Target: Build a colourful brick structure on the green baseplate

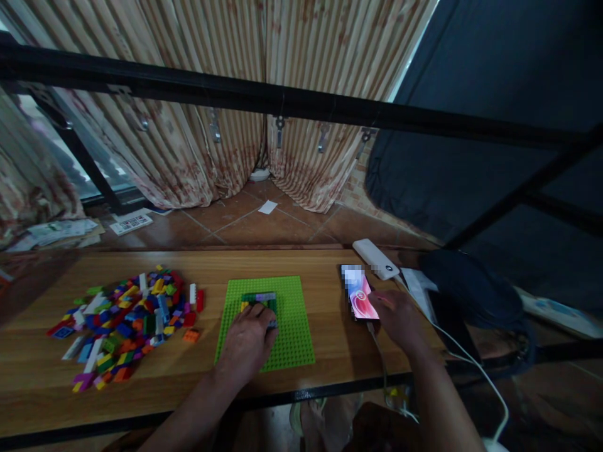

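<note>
A small block of toy building bricks (272, 303), in greens, yellow and lilac, stands on a bright green studded baseplate (294, 339) at the middle of the table. My left hand (249, 333) is closed over this brick build from the near side and hides much of it. To the right lies a phone (362, 301) with a lit pink and blue screen and a cable at its near end. My right hand (398, 317) reaches the phone's right edge with a finger stretched out at the screen. Whether the fingertip touches the glass is hard to see.
A big heap of mixed loose bricks (127, 323) covers the left of the wooden table (207, 383). Behind the phone sits a white power bank (375, 258) with a cable running off right. A dark bag (471, 282) lies at the right. A black metal bar (301, 103) crosses above.
</note>
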The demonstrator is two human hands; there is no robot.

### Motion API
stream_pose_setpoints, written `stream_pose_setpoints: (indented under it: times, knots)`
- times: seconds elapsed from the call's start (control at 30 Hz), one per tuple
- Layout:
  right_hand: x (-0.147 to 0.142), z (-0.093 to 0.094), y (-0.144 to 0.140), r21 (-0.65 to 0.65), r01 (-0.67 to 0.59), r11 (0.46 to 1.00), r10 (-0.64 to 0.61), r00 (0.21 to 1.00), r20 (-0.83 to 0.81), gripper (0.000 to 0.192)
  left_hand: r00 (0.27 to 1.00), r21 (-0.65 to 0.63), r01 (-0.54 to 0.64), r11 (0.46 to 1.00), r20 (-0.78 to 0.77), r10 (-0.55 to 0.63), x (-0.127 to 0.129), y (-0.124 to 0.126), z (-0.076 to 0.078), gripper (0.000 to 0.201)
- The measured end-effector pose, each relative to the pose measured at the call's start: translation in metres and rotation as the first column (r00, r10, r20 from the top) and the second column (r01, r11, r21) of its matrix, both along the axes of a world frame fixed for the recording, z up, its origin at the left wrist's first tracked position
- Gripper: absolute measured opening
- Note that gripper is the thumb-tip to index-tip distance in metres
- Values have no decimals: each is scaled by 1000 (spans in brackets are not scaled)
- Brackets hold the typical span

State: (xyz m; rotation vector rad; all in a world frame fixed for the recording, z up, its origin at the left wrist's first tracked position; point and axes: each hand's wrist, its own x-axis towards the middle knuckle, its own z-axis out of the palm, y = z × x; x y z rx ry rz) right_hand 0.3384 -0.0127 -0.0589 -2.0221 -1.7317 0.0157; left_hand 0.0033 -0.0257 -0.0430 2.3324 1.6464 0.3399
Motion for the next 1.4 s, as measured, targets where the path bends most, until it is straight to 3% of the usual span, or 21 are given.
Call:
stream_pose_setpoints:
  times: [0.37, 0.5, 0.67, 0.8, 0.93, 1.07, 1.23, 1.3, 1.4]
  knots:
    - [9, -2, -23, -131, -146, 981, 162, 979, 120, 37, 1000, 1, 14, 1000, 7, -14, 0, 1, 1, 7]
    - [1, -8, -16, -157, -92, 983, 116, 982, 152, 38, 1000, -21, 10, 1000, 3, -10, 1, 0, 4, 7]
    - [-11, -8, 8, 12, 100, 995, -101, 984, 149, 58, 1000, -9, 3, 1000, -6, -3, 1, 0, 2, 8]
    - [-18, 5, 16, 220, 134, 966, -144, 989, 31, 60, 1000, 4, 10, 1000, -2, -10, 1, 0, 0, 7]
    - [-54, 21, 10, 338, 89, 937, -47, 990, -132, 53, 1000, 10, 11, 1000, -9, -11, 1, 1, 1, 6]
    - [-124, 26, -3, 275, -185, 944, 246, 947, -206, 37, 1000, 24, 8, 1000, -8, -8, 2, 1, 1, 8]
    - [-200, 26, -24, 167, -499, 850, 525, 828, -196, 28, 1000, 30, 20, 999, 19, -21, 1, 2, -1, 19]
    - [-213, 29, -27, 158, -546, 823, 569, 794, -217, 30, 998, 37, 38, 999, 51, -40, 1, 2, -1, 22]
    - [-219, 34, -24, 154, -520, 840, 542, 794, -276, 29, 995, 63, 54, 997, 84, -60, 0, 3, -1, 23]
